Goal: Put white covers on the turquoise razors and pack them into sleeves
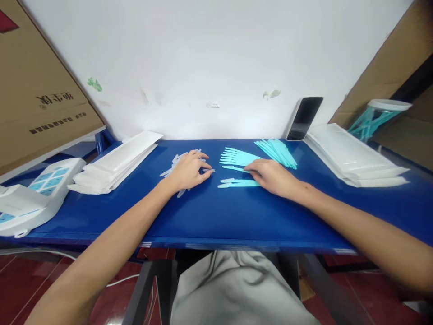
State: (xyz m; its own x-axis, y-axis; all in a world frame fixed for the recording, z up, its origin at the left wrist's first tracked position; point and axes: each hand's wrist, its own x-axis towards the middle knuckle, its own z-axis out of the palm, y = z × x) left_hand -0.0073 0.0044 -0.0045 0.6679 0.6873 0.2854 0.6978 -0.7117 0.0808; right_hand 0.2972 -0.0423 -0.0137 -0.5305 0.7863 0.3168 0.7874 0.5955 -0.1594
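Between the thumb and index finger of my left hand is a small translucent cap. Its other fingers rest over a loose pile of similar translucent caps, partly hiding them. My right hand pinches the right end of a slim turquoise plastic stick, whose other end points left toward my left hand. Just nearer to me lie two turquoise sticks with translucent caps on their left ends; my right hand covers their right ends. Beyond it, a row of turquoise sticks is fanned out side by side.
More turquoise sticks lie in a bundle behind my right hand. A phone leans against the wall. White packets are stacked at left and right. A white device stands far left, a clear jar of sticks far right.
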